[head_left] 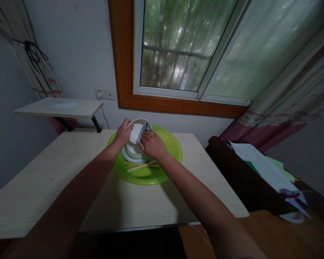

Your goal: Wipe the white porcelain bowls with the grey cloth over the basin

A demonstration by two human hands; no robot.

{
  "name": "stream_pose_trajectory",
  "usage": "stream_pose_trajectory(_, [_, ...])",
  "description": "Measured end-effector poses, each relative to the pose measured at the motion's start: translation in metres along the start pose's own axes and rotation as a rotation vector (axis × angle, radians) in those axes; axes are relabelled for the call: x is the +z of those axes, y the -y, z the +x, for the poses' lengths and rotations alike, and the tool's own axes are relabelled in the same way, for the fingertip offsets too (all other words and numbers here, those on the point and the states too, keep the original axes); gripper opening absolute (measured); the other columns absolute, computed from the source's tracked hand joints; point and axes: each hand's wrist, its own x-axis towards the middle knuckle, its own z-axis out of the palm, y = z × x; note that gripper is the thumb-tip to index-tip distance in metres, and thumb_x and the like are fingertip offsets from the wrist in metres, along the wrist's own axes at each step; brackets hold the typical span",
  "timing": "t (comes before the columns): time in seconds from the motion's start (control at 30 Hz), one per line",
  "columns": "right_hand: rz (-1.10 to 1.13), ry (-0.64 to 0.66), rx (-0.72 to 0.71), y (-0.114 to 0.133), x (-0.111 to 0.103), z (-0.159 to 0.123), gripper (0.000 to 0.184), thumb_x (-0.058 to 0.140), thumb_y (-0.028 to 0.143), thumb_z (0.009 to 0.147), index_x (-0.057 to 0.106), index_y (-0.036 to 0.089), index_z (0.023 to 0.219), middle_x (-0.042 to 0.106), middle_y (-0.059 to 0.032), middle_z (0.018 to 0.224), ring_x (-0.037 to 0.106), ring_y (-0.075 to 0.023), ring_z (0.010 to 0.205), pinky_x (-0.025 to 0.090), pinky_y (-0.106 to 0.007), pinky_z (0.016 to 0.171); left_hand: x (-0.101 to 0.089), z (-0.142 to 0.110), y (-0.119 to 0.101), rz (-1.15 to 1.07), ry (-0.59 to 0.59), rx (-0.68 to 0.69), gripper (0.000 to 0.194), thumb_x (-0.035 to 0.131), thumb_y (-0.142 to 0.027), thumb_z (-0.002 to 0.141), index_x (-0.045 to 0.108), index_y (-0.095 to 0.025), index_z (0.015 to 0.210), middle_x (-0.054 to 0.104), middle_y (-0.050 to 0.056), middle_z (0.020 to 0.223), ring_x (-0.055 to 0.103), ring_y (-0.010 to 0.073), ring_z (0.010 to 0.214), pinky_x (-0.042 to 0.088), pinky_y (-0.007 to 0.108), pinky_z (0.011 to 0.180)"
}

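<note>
A white bowl [136, 131] is tilted up above a green plastic tray [148, 179]. My left hand [124, 132] grips the bowl's left rim. A grey cloth [143, 133] lies pressed against the inside of the bowl, under the fingers of my right hand [152, 143]. Below the bowl, a stack of white dishes [134, 154] sits in the tray. Several light wooden chopsticks [140, 166] lie crossed in front of the stack. My right hand covers part of the cloth and the bowl's right side.
The tray rests on a pale wooden table [97, 180]. A small raised shelf [62, 108] stands at the table's back left, near wall sockets [104, 94]. Beyond the right edge, papers [261, 165] lie on a dark brown piece of furniture [232, 176]. A window [178, 54] is behind.
</note>
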Motion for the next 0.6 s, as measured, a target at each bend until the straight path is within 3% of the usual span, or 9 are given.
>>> stream_pose_trajectory(0.2, [0.058,0.095,-0.065,0.0023,0.0072,-0.0026,0.046,0.048,0.037,0.107,0.067,0.003,0.13,0.067,-0.0227,0.136,0.059,-0.0304,0.132,0.039,-0.045,0.119,0.0001,-0.0004,0.0047,0.029,0.016,0.014,0.028,0.046,-0.047,0.097,0.057,-0.024,0.108,0.067,0.008,0.102,0.064,0.0248,0.092,0.05,0.038,0.086])
stream_pose_trajectory(0.43, [0.328,0.171,-0.167,0.0073,0.0019,-0.0064,0.073,0.052,0.048,0.104,0.035,0.001,0.158,0.046,-0.0226,0.159,0.048,-0.0291,0.146,0.038,-0.039,0.122,-0.001,-0.0019,0.0016,0.017,0.034,0.041,0.027,0.045,-0.048,0.096,0.056,-0.025,0.105,0.066,0.006,0.1,0.063,0.0242,0.094,0.049,0.037,0.09])
stream_pose_trajectory(0.6, [0.387,0.173,-0.141,0.0077,-0.0014,-0.0055,0.07,0.047,0.052,0.106,0.038,0.006,0.158,0.047,-0.02,0.159,0.05,-0.0284,0.145,0.038,-0.041,0.121,-0.0019,-0.0026,0.0004,0.023,0.042,0.046,0.029,0.045,-0.05,0.096,0.055,-0.025,0.106,0.066,0.006,0.103,0.063,0.0246,0.096,0.048,0.036,0.089])
